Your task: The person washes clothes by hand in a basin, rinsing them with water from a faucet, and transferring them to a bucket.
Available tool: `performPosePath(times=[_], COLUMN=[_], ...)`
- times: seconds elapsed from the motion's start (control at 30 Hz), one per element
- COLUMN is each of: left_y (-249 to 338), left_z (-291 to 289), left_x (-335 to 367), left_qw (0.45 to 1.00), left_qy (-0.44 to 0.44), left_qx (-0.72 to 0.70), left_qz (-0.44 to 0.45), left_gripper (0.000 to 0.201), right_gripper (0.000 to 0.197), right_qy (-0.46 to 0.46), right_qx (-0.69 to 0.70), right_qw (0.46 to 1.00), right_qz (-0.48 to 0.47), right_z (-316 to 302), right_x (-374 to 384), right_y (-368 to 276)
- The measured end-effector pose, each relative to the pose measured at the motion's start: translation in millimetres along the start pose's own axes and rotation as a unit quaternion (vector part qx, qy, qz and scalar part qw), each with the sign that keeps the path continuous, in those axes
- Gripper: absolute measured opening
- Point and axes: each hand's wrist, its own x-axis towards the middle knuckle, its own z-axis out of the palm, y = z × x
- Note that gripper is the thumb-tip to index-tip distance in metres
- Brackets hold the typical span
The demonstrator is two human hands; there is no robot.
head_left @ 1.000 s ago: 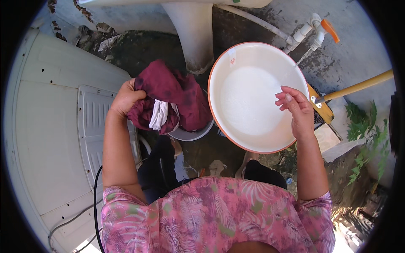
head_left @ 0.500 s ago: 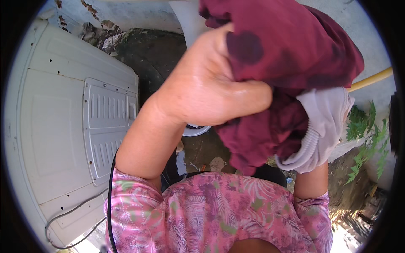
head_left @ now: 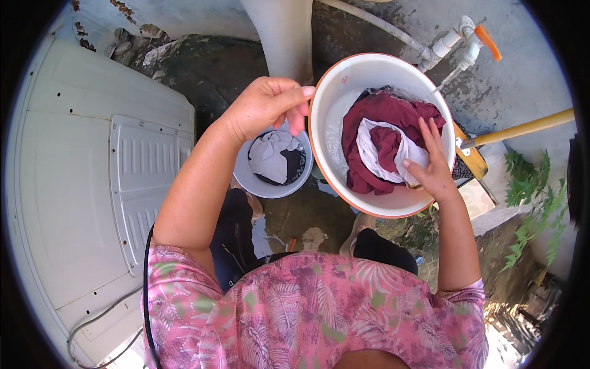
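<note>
Outdoor washing area: wall tap (head_left: 472, 48) running into a basin (head_left: 332, 132) of clothes (head_left: 386, 147), wet ground (head_left: 284, 221), leafy plant (head_left: 533, 206)

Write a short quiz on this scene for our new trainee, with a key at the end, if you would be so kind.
1. Multiple choice: over which thing is the right hand spread?
A. the tap
B. the maroon and white cloth
C. the yellow pole
2. True or false: the small tub also has cloth in it, a pale piece among dark.
3. Fill in the blank: the left hand is beside the large white basin, whose rim is ____ in colour.

Key: 1. B. 2. True. 3. Orange.
</note>
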Motion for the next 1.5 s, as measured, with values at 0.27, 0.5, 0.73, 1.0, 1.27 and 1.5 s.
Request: performPosePath(times=[0.27,0.5,0.73,1.0,1.27,1.5], left_y=[-173,-278,-313,-387,-327,-150], left_z=[-61,-34,10,20,-8,-54], left_x=[9,9,38,48,28,12], left_qw=[0.881,0.857,0.778,0.597,0.886,0.962], left_qy=[0.457,0.031,-0.151,-0.34,-0.062,0.088], left_qx=[0.119,0.464,0.564,0.699,0.355,-0.099], left_qz=[0.022,-0.22,-0.233,-0.197,-0.292,-0.239], left_gripper=[0.04,0.039,0.085,0.067,0.039,0.026], right_gripper=[0.107,0.106,0.104,0.108,0.108,0.108], right_qy=[-0.218,-0.306,-0.32,-0.322,-0.308,-0.252], right_qx=[-0.191,-0.374,-0.391,-0.353,-0.338,-0.321], right_qw=[0.955,0.866,0.856,0.868,0.879,0.904], right_qz=[0.065,0.127,0.113,0.133,0.135,0.131], right_z=[49,75,84,85,85,75], right_x=[44,64,65,68,63,56], right_y=[16,11,24,25,38,11])
